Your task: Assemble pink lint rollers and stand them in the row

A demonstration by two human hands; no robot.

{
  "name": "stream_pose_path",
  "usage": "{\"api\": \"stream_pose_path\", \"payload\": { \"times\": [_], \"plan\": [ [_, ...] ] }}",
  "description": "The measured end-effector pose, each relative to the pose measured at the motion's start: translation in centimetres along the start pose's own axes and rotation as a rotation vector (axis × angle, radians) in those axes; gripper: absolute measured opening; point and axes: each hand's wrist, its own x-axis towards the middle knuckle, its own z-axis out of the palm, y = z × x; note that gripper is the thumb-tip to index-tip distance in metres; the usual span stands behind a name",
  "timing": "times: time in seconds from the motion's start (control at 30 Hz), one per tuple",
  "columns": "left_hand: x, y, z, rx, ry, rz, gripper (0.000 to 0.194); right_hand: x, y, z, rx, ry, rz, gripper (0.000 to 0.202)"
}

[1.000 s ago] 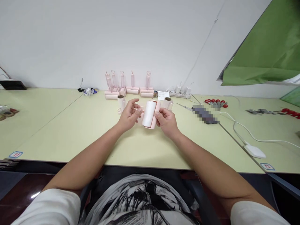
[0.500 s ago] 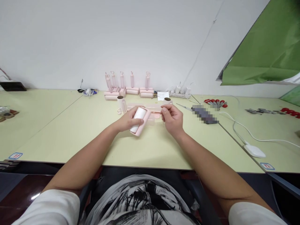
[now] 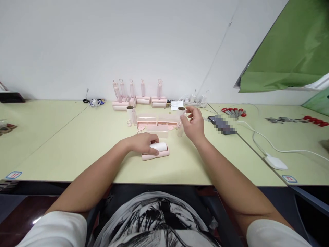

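Note:
Near the front middle of the table lies a pink lint roller with a white sticky roll in its holder. My left hand grips it from the left, thumb across the roll. Further back, my right hand has thumb and fingers apart, beside an upright white paper roll; whether it touches the roll I cannot tell. A clear pinkish handle stands just below that hand, partly hidden by it. Between the hands and the wall sit open pink roller cases and a clear cover.
Several pink lint rollers with upright handles line the wall. Another paper roll stands at left of the cases. To the right lie a dark, pixelated phone, red-ended tools, a white charger and its cable.
My left hand has lowered the lint roller to the table and turned it nearly level. My right hand has opened from a pinch and moved to the upright paper roll.

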Motion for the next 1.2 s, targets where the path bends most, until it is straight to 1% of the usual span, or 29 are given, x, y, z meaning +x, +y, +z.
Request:
{"api": "stream_pose_path", "payload": {
  "times": [0.17, 0.23, 0.27, 0.33, 0.43, 0.47, 0.5, 0.53, 0.6, 0.73, 0.77, 0.87, 0.93, 0.97, 1.03, 1.07, 1.13, 1.2],
  "plan": [
    [0.1, -0.8, -0.4, -0.005, 0.016, -0.025, 0.044, 0.4, 0.5, 0.1, -0.098, -0.196, 0.2, 0.058],
    [0.1, -1.1, -0.7, -0.044, 0.062, -0.022, 0.043, 0.5, 0.5, 0.0, -0.121, -0.281, 0.264, 0.063],
    [0.0, -1.3, -0.9, -0.067, 0.111, -0.023, 0.04, 0.5, 0.5, 0.0, -0.139, -0.312, 0.287, 0.063],
    [-0.1, -1.9, -1.4, -0.097, 0.259, -0.057, 0.034, 0.5, 0.5, -0.1, -0.179, -0.348, 0.312, 0.06],
    [-0.2, -3.1, -2.1, -0.073, 0.497, -0.202, 0.027, 0.5, 0.6, -0.2, -0.222, -0.4, 0.323, 0.052],
    [-0.1, -3.5, -2.3, -0.059, 0.547, -0.259, 0.024, 0.5, 0.7, -0.3, -0.229, -0.422, 0.323, 0.05],
    [-0.1, -4.0, -2.4, -0.047, 0.573, -0.307, 0.023, 0.4, 0.8, -0.3, -0.235, -0.447, 0.324, 0.048],
    [0.0, -4.4, -2.5, -0.038, 0.583, -0.342, 0.022, 0.4, 0.8, -0.3, -0.243, -0.473, 0.325, 0.046],
    [0.2, -5.0, -2.5, -0.022, 0.566, -0.373, 0.023, 0.3, 0.9, -0.2, -0.266, -0.518, 0.326, 0.042],
    [0.4, -5.4, -2.1, -0.012, 0.458, -0.375, 0.028, 0.2, 0.8, -0.1, -0.349, -0.578, 0.289, 0.019],
    [0.5, -5.4, -2.0, -0.012, 0.432, -0.375, 0.028, 0.2, 0.8, -0.1, -0.36, -0.593, 0.28, 0.016],
    [0.5, -5.4, -1.8, 0.006, 0.403, -0.364, 0.022, 0.2, 0.9, 0.0, -0.343, -0.602, 0.26, 0.016],
    [0.5, -5.4, -1.8, 0.026, 0.398, -0.351, 0.017, 0.2, 1.0, 0.1, -0.269, -0.547, 0.244, 0.017],
    [0.4, -5.5, -1.8, 0.024, 0.404, -0.341, 0.017, 0.1, 0.9, 0.3, -0.189, -0.505, 0.245, 0.018],
    [0.3, -5.4, -1.9, -0.034, 0.446, -0.318, 0.021, -0.1, 0.6, 0.6, 0.068, -0.435, 0.292, 0.021],
    [0.3, -5.2, -2.0, -0.104, 0.474, -0.302, 0.021, -0.2, 0.3, 0.8, 0.226, -0.415, 0.332, 0.024],
    [0.2, -4.8, -2.1, -0.328, 0.506, -0.263, 0.023, -0.7, -0.4, 1.2, 0.52, -0.42, 0.408, 0.033],
    [0.3, -4.2, -2.1, -0.588, 0.494, -0.195, 0.028, -1.4, -1.0, 1.7, 0.71, -0.458, 0.429, 0.041]
  ]
}}
